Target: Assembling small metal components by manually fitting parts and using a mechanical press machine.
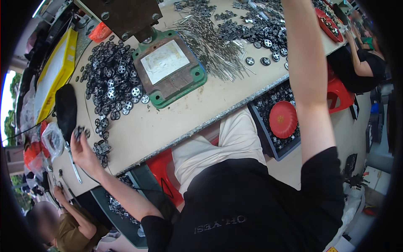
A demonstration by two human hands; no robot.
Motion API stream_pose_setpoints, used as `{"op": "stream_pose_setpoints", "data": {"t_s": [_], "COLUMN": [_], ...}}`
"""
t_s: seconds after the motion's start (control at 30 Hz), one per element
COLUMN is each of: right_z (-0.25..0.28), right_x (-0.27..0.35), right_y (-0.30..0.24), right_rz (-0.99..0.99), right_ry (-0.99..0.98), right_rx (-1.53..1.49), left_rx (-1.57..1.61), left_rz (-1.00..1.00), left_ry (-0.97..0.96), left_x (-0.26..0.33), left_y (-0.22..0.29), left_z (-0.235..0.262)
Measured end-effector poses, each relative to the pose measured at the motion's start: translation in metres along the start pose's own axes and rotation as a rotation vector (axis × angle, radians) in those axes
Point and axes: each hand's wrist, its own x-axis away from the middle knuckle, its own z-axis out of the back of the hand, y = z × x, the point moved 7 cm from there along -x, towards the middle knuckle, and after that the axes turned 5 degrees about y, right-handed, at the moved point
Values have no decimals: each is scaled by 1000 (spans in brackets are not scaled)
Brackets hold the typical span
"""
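Observation:
My left hand [85, 156] is raised over the left end of the table, its fingers closed round a small black wheeled part [81, 133]. Beside it lies a little cluster of similar dark pieces [102, 149], with a large heap of black toy wheels with silver spokes [110, 77] farther off. My right forearm [308, 71] stretches across the table's right side and runs out past the top edge, so the right hand is out of sight. Between the arms stands a press with a green base [163, 100] and a pale plate [164, 62] on top.
Thin metal rods [214, 54] and small black parts [239, 30] are spread right of the press. A red bowl [283, 119] rests on a grey bin [275, 151] of parts by my lap. A yellow tray [56, 75] stands left. Other people sit at far left and right.

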Motion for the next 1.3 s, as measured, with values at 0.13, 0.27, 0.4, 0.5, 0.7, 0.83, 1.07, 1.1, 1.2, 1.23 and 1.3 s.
{"op": "stream_pose_setpoints", "data": {"t_s": [0.13, 0.27, 0.4, 0.5, 0.7, 0.83, 1.07, 1.1, 1.2, 1.23, 1.3], "right_z": [-41, -41, -59, -68, -77, -74, -79, -78, -81, -85, -95], "right_x": [137, 216, 247, 247, 240, 236, 233, 232, 223, 218, 212], "right_y": [113, 141, 142, 135, 134, 134, 141, 141, 131, 125, 120], "right_rz": [-262, -512, -593, -565, -526, -594, -604, -607, -548, -523, -498], "right_ry": [-215, -228, -229, -203, -300, -362, -445, -442, -352, -343, -333], "right_rx": [236, 141, 69, 61, 128, 230, 296, 299, 164, 136, 107], "left_rx": [-573, -831, -260, -286, -343, -417, -337, -284, -246, -262, -224], "left_rz": [43, -496, -129, -120, -119, -225, -142, -98, -82, -109, -72], "left_ry": [-30, 74, -199, -302, -252, -294, -457, -450, -427, -408, -421], "left_x": [5, 31, 67, 87, 80, 67, 66, 67, 67, 67, 67], "left_y": [-37, 35, 54, 62, 60, 63, 44, 40, 38, 40, 32], "left_z": [47, -9, -98, -143, -162, -173, -184, -182, -183, -182, -183]}}
